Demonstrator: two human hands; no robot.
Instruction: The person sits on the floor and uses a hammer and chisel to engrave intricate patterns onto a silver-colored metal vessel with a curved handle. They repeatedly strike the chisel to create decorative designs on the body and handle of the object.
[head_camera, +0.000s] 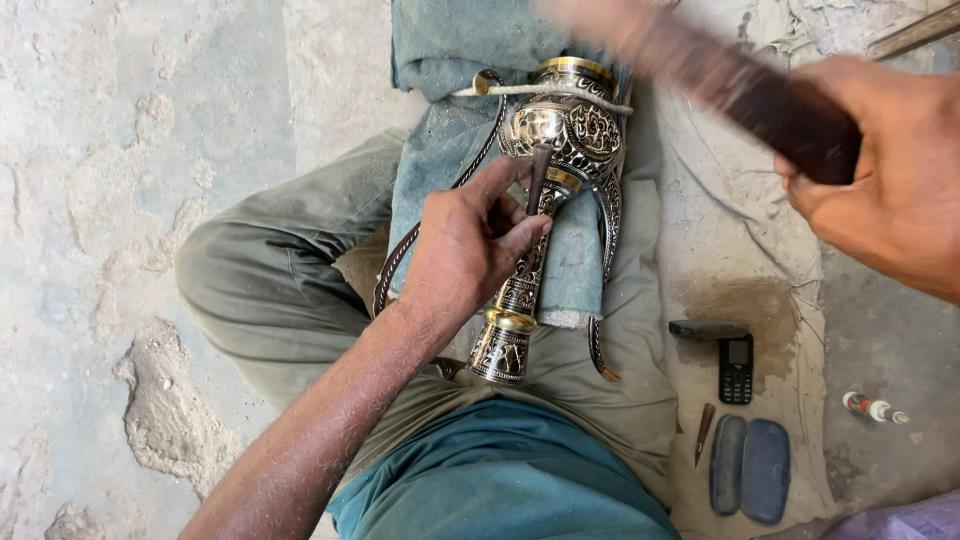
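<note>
My left hand (470, 240) pinches a short dark metal chisel (538, 178), thumb and fingers closed around its shank, the tip set on the bulge of an ornate brass vase with black engraved patterning (560, 150) that lies across my lap, mouth toward twelve o'clock. My right hand (890, 170), up at two o'clock, is clenched on the dark wooden handle of a hammer (740, 90), blurred in mid-swing. Much of the vase's body and slender neck already carries chased floral relief; I judge the work well along, with the shiny band under the chisel unfinished. A rope (545, 92) and dusty blue cloth (440, 150) steady the vase. At four o'clock on the ground lie a small black phone (736, 368), a spare punch (704, 432) and two smooth dark whetstones (750, 468).
</note>
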